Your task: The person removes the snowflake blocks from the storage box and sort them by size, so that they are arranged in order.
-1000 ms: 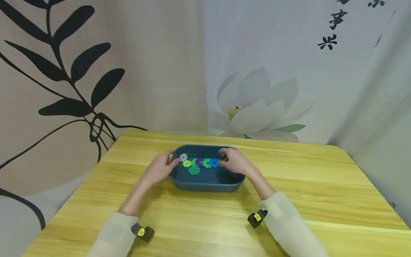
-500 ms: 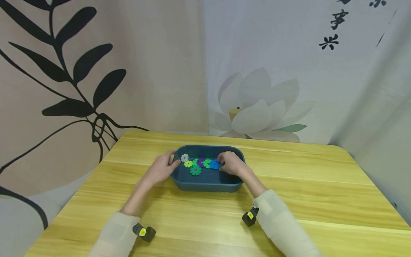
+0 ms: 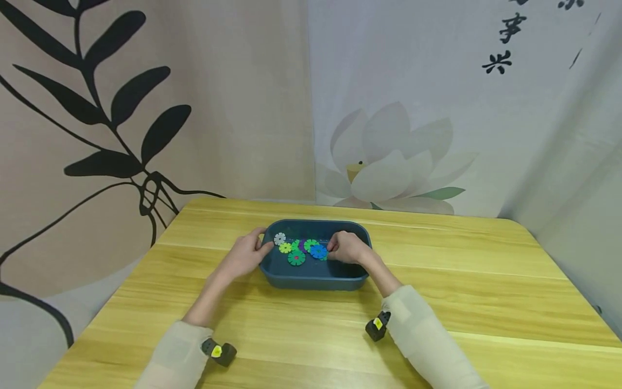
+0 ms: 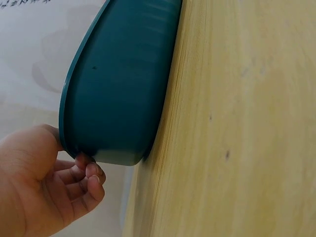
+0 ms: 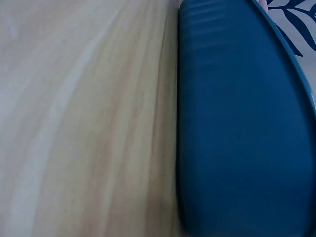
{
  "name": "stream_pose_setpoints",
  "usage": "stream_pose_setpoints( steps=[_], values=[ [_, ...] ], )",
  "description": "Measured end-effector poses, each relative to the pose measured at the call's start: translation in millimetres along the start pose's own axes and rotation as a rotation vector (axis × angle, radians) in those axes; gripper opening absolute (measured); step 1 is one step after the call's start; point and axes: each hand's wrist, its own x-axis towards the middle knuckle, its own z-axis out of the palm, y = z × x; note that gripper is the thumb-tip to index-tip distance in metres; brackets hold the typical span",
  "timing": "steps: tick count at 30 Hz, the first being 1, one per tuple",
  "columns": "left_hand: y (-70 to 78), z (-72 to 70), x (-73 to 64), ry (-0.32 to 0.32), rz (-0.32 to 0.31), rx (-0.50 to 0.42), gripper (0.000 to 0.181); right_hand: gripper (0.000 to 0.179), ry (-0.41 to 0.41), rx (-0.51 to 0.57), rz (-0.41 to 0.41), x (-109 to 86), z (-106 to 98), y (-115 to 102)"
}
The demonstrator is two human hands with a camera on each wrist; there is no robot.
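Our left hand [image 3: 244, 253] grips the tray [image 3: 313, 282] at its left edge. Whether our right hand [image 3: 347, 248] grasps the blue disc [image 3: 318, 252], we cannot tell.

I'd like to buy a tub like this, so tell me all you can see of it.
The tub is dark blue-green and looks like smooth plastic: oblong, rounded at the corners, open-topped, with a thin rim. It stands upright on the table, one long side facing the person. Colourful notched discs lie inside. The left hand grips the rim at its left end; the right hand reaches inside at the right, and whether it touches the tub is unclear.
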Motion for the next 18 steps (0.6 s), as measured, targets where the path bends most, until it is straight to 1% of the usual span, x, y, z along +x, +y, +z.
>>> stream_pose_setpoints(
  steps=[5, 13, 18],
  values=[
    [-0.4, -0.8, -0.5, 0.002, 0.005, -0.002, 0.049, 0.022, -0.009, 0.012, -0.019, 1.2, 0.0, -1.4],
    [-2.3, -0.4, 0.2, 0.001, 0.009, -0.008, 0.048, 0.019, -0.031, 0.093, -0.026, 2.9, 0.1, 2.3],
    [-1.3, -0.1, -0.3, 0.003, 0.01, -0.009, 0.048, 0.015, -0.035, 0.201, -0.015, -0.3, -1.1, 4.0]
  ],
)
